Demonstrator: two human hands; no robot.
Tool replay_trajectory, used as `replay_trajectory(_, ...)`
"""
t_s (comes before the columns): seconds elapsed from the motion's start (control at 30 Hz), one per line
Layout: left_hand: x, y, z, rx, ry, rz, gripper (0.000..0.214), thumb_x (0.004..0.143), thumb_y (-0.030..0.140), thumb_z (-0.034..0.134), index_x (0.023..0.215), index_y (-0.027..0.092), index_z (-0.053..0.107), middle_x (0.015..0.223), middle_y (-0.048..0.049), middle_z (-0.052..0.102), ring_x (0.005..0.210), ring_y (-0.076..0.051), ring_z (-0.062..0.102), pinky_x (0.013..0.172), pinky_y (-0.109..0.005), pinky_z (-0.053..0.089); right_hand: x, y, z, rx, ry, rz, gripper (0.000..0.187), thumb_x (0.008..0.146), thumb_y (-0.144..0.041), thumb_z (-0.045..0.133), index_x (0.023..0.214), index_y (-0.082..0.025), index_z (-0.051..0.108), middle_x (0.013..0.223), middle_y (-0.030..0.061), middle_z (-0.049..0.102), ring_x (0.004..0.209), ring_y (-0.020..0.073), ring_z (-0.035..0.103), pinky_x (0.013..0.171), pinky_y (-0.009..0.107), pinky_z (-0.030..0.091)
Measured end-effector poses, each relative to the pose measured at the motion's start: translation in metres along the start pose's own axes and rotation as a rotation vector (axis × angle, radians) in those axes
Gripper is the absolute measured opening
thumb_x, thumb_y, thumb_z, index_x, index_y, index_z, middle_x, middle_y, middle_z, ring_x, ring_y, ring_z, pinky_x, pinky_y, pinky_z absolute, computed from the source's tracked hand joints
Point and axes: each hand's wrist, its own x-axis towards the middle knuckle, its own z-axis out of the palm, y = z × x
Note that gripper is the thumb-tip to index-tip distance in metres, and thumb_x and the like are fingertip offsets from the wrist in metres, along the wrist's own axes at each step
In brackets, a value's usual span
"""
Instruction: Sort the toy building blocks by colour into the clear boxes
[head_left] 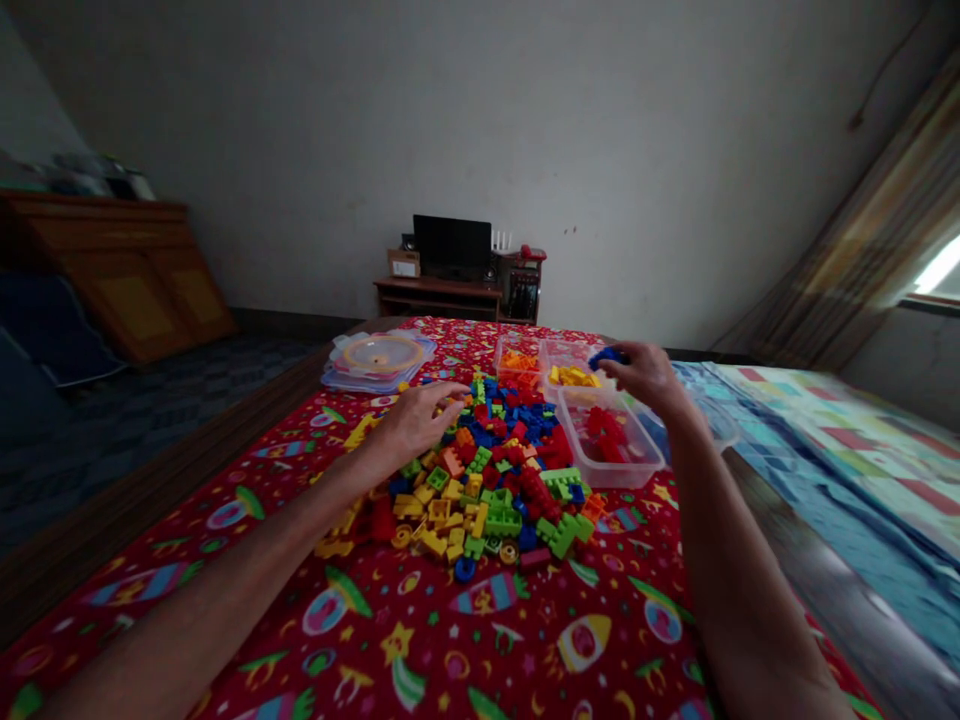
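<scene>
Left hand (416, 430): over the left side of the pile, fingers bent and partly open, forefinger parted from thumb, with nothing visible in between; contact with the bricks below impossible to tell

Right hand (643, 375): raised above the clear boxes, thumb and fingers closed on blue plastic (606, 357), held at the fingertips; exact number of blue pieces impossible to tell

Loose toy bricks (487, 510): one broad mixed heap at mid-table, between the forearms; yellow mostly toward the near left, green toward the near right, blue and red toward the far side; a few wheel-shaped pieces along the near edge

Clear boxes (622, 480): grouped just right of the heap; red pieces (606, 432) in the nearest, yellow pieces (574, 377) in one behind, orange pieces (520, 360) at the far left of the group

Lids (379, 360): clear, stacked flat, beyond the left hand, near the table's left edge

Tablecloth (262, 590): red, printed with rockets, stars and planets, beneath heap, boxes and lids

Surroundings: black monitor (452, 245) on a brown desk (439, 287) against the far wall; wooden cabinet (127, 270) at left; bed with patchwork cover (825, 430) at right, below a striped curtain (832, 240)
</scene>
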Motion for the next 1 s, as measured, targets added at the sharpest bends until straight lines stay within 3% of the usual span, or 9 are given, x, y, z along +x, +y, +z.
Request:
replay_trajectory(0.1, 0.001, -0.002, -0.002, 0.024, 0.006, 0.009, 0.035, 0.084, 0.033, 0.045, 0.102, 0.019, 0.071, 0.107, -0.0060, 0.073, 0.096, -0.023, 0.066, 0.087, -0.032, 0.051, -0.002, 0.048, -0.029, -0.197, -0.001, 0.198, 0.018, 0.076, -0.018, 0.060, 0.084, -0.008, 0.072, 0.058, 0.0060, 0.064, 0.051, 0.0143, 0.059, 0.053, 0.026, 0.046)
replay_trajectory(0.2, 0.002, -0.007, 0.000, 0.050, 0.006, 0.009, 0.036, 0.083, 0.033, 0.045, 0.099, 0.017, 0.072, 0.104, -0.0071, 0.074, 0.092, -0.023, 0.067, 0.085, -0.031, 0.051, -0.009, 0.078, -0.037, -0.168, -0.216, 0.439, 0.014, 0.074, -0.011, 0.060, 0.082, -0.008, 0.071, 0.058, 0.0075, 0.065, 0.049, 0.0151, 0.061, 0.050, 0.027, 0.050)
replay_trajectory(0.3, 0.002, -0.014, 0.001, 0.083, 0.010, 0.019, 0.035, 0.082, 0.031, 0.043, 0.097, 0.017, 0.072, 0.101, -0.0073, 0.074, 0.089, -0.022, 0.068, 0.086, -0.031, 0.051, -0.016, 0.084, -0.034, -0.104, -0.326, 0.508, 0.014, 0.075, -0.014, 0.063, 0.086, -0.009, 0.070, 0.074, 0.0100, 0.070, 0.055, 0.0150, 0.064, 0.051, 0.026, 0.053)
replay_trajectory(0.43, 0.003, -0.024, -0.002, 0.124, 0.039, 0.014, 0.036, 0.082, 0.032, 0.042, 0.095, 0.017, 0.073, 0.100, -0.0083, 0.074, 0.091, -0.023, 0.068, 0.087, -0.032, 0.050, -0.018, 0.075, -0.035, -0.092, -0.345, 0.487, 0.024, 0.080, -0.023, 0.063, 0.099, -0.009, 0.069, 0.081, 0.0122, 0.071, 0.062, 0.0172, 0.066, 0.053, 0.026, 0.053)
replay_trajectory(0.5, 0.004, -0.029, -0.004, 0.145, 0.049, 0.006, 0.037, 0.083, 0.033, 0.043, 0.096, 0.016, 0.072, 0.100, -0.0091, 0.074, 0.091, -0.023, 0.068, 0.087, -0.033, 0.050, -0.015, 0.069, -0.039, -0.152, -0.289, 0.434, 0.027, 0.085, -0.025, 0.057, 0.103, -0.007, 0.069, 0.077, 0.0128, 0.070, 0.062, 0.0178, 0.066, 0.056, 0.026, 0.052)
replay_trajectory(0.6, 0.005, -0.035, -0.003, 0.172, 0.031, -0.007, 0.036, 0.083, 0.032, 0.043, 0.098, 0.016, 0.072, 0.101, -0.0089, 0.074, 0.091, -0.023, 0.067, 0.088, -0.034, 0.050, -0.013, 0.054, -0.041, -0.331, -0.081, 0.245, 0.028, 0.086, -0.024, 0.052, 0.102, -0.010, 0.070, 0.082, 0.0140, 0.071, 0.074, 0.0203, 0.067, 0.067, 0.028, 0.049)
replay_trajectory(0.73, 0.003, -0.041, 0.009, 0.171, -0.040, 0.056, 0.036, 0.085, 0.032, 0.042, 0.101, 0.016, 0.070, 0.105, -0.0093, 0.072, 0.097, -0.023, 0.065, 0.092, -0.035, 0.049, -0.014, 0.012, -0.024, -0.368, 0.142, -0.016, 0.028, 0.087, -0.024, 0.046, 0.096, -0.015, 0.071, 0.088, 0.0131, 0.071, 0.078, 0.0196, 0.064, 0.068, 0.027, 0.043)
replay_trajectory(0.8, 0.001, -0.045, 0.017, 0.153, -0.083, 0.124, 0.037, 0.086, 0.034, 0.042, 0.105, 0.015, 0.069, 0.110, -0.0107, 0.070, 0.104, -0.023, 0.063, 0.096, -0.037, 0.047, -0.019, -0.014, -0.003, -0.277, 0.100, -0.160, 0.027, 0.088, -0.020, 0.044, 0.094, -0.016, 0.070, 0.081, 0.0100, 0.070, 0.070, 0.0155, 0.060, 0.064, 0.025, 0.039)
replay_trajectory(1.0, -0.002, -0.054, 0.031, 0.127, -0.195, 0.245, 0.037, 0.087, 0.029, 0.046, 0.117, 0.015, 0.063, 0.123, -0.0115, 0.064, 0.117, -0.024, 0.056, 0.104, -0.041, 0.042, -0.047, -0.070, 0.073, -0.149, -0.291, -0.512, 0.022, 0.086, -0.011, 0.045, 0.088, -0.014, 0.067, 0.072, 0.0063, 0.065, 0.061, 0.0112, 0.052, 0.058, 0.024, 0.032)
